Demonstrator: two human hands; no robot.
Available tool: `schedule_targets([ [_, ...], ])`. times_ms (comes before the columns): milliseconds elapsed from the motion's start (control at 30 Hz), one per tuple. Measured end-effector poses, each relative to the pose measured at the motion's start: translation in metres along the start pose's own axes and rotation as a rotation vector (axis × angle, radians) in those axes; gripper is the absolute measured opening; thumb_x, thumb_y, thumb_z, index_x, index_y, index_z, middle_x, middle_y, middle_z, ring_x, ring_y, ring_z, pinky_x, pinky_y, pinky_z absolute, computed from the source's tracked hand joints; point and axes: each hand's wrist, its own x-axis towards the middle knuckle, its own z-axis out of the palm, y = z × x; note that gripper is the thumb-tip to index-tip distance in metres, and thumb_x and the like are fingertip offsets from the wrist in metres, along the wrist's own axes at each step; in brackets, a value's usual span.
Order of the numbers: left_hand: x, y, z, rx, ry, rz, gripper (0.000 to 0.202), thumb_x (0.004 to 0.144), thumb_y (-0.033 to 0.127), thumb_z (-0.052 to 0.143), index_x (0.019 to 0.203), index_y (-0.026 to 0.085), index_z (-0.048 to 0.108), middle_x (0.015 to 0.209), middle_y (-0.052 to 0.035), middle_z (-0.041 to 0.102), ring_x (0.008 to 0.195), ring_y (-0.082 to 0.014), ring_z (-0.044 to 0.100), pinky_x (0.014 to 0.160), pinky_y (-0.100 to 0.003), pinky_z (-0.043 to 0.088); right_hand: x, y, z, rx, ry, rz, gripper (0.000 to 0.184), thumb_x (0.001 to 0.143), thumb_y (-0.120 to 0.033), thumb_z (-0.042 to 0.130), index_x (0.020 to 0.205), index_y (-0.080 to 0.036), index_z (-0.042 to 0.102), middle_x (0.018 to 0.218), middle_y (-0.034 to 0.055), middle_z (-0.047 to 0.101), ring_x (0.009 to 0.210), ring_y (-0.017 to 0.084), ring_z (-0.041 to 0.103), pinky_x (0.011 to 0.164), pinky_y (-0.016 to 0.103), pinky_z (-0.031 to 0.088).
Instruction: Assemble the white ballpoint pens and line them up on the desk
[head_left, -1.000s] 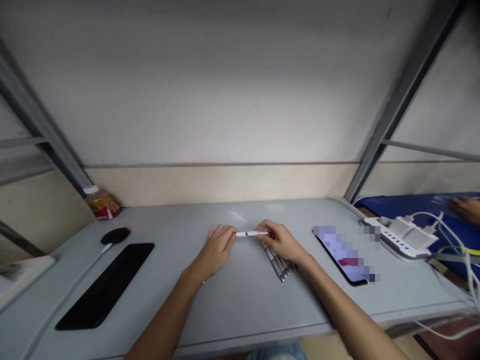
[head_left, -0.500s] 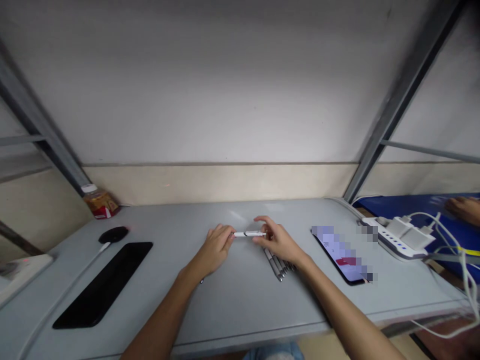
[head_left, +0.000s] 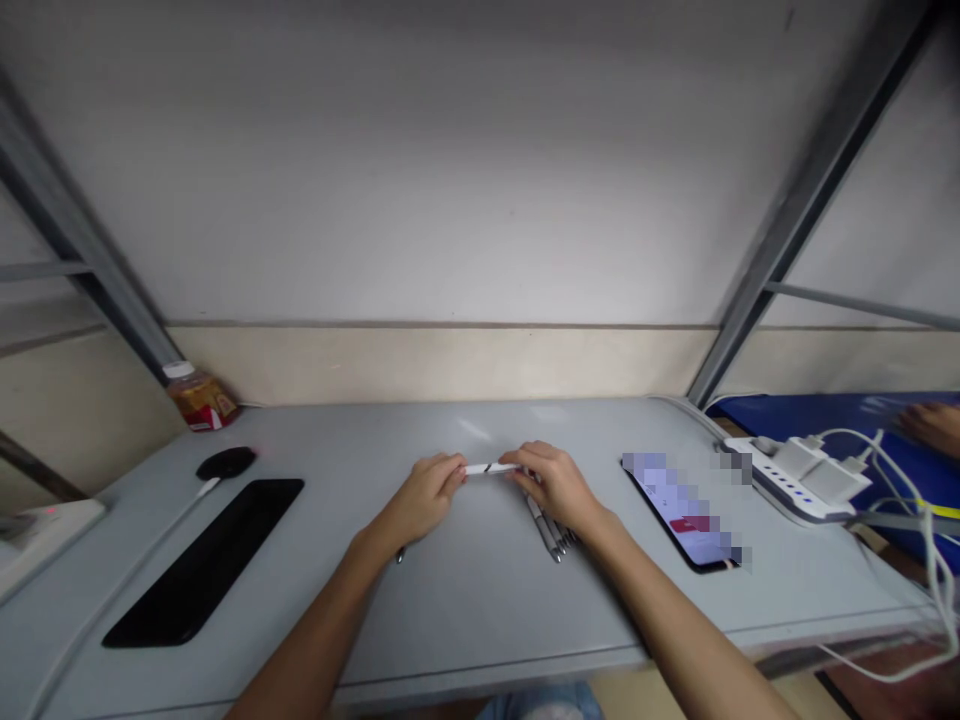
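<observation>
A white pen (head_left: pixel 486 468) with a dark mark near its middle lies level between my two hands, just over the grey table. My left hand (head_left: pixel 426 492) pinches its left end. At the other end, the fingers of my right hand (head_left: pixel 556 482) are closed on the pen and cover its tip. Several grey-and-white pens (head_left: pixel 549 535) rest in a bunch on the table, partly hidden by my right hand and wrist. The tip of another pen (head_left: pixel 400 554) pokes out beside my left wrist; the rest of it is hidden.
Left on the table (head_left: pixel 480 610) are a black flat slab (head_left: pixel 206 565), a black round charger (head_left: pixel 226 463) with a white cable, and a bottle (head_left: pixel 201 398). To the right lie a lit phone (head_left: pixel 679 515) and a power strip (head_left: pixel 787 480). Another person's hand (head_left: pixel 930 425) shows far right.
My right hand's fingers, spread around the pen's right end before, have closed onto it and shifted slightly left along it. My left hand keeps its hold.
</observation>
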Motion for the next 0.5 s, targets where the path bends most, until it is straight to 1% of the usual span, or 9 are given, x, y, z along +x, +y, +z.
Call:
schedule_targets([
  [100,0.001,0.002,-0.002,-0.015,-0.024,-0.027,0.028,0.092,0.025,0.033,0.072,0.021,0.052,0.069,0.0004,0.057,0.067,-0.0154,0.051,0.066,-0.028,0.040,-0.001,0.004,0.003,-0.059,-0.009,-0.005,0.028,0.097,-0.035,0.043,0.110,-0.022,0.064,0.094,0.0091,0.066,0.085,0.020,0.059,0.075,0.030,0.041],
  [200,0.001,0.003,-0.002,0.023,-0.010,-0.022,0.024,0.086,0.017,0.034,0.068,0.021,0.050,0.066,0.0008,0.056,0.064,-0.0154,0.050,0.065,-0.028,0.039,-0.002,0.006,0.007,-0.113,-0.014,0.031,0.033,0.097,-0.040,0.040,0.106,-0.020,0.065,0.093,0.0102,0.067,0.082,0.020,0.059,0.074,0.030,0.040],
  [300,0.001,0.004,-0.002,0.066,0.014,-0.017,0.024,0.084,0.015,0.034,0.068,0.021,0.051,0.067,0.0000,0.056,0.067,-0.0162,0.051,0.067,-0.029,0.039,-0.002,0.003,0.010,-0.061,-0.014,0.104,0.034,0.096,-0.041,0.041,0.096,-0.019,0.067,0.078,0.0066,0.065,0.068,0.017,0.054,0.067,0.028,0.037],
  [367,0.000,0.004,-0.001,0.061,0.016,-0.015,0.026,0.087,0.019,0.034,0.070,0.020,0.054,0.072,-0.0008,0.058,0.071,-0.0170,0.053,0.071,-0.030,0.041,-0.001,-0.001,0.010,0.078,0.001,0.189,0.033,0.094,-0.044,0.045,0.087,-0.019,0.067,0.065,0.0018,0.059,0.058,0.013,0.048,0.061,0.026,0.035],
  [400,-0.001,0.005,-0.001,0.050,0.016,-0.010,0.027,0.090,0.022,0.034,0.073,0.021,0.056,0.075,-0.0013,0.060,0.074,-0.0173,0.054,0.073,-0.030,0.042,0.001,-0.003,0.010,0.186,0.022,0.237,0.033,0.092,-0.045,0.049,0.084,-0.019,0.066,0.061,-0.0001,0.055,0.055,0.012,0.045,0.058,0.025,0.034],
  [433,-0.001,0.006,-0.001,0.036,0.015,0.003,0.028,0.092,0.026,0.035,0.078,0.021,0.058,0.078,-0.0018,0.061,0.077,-0.0177,0.055,0.076,-0.031,0.042,0.002,-0.005,0.010,0.317,0.054,0.279,0.031,0.089,-0.047,0.053,0.082,-0.018,0.065,0.061,-0.0010,0.053,0.055,0.012,0.045,0.057,0.024,0.034],
  [500,-0.001,0.008,-0.001,0.015,0.023,0.047,0.028,0.094,0.034,0.037,0.087,0.022,0.061,0.086,-0.0025,0.064,0.084,-0.0182,0.056,0.082,-0.033,0.042,0.006,-0.007,0.010,0.633,0.143,0.339,0.030,0.085,-0.048,0.058,0.083,-0.018,0.062,0.071,0.0003,0.056,0.063,0.012,0.050,0.059,0.023,0.039],
])
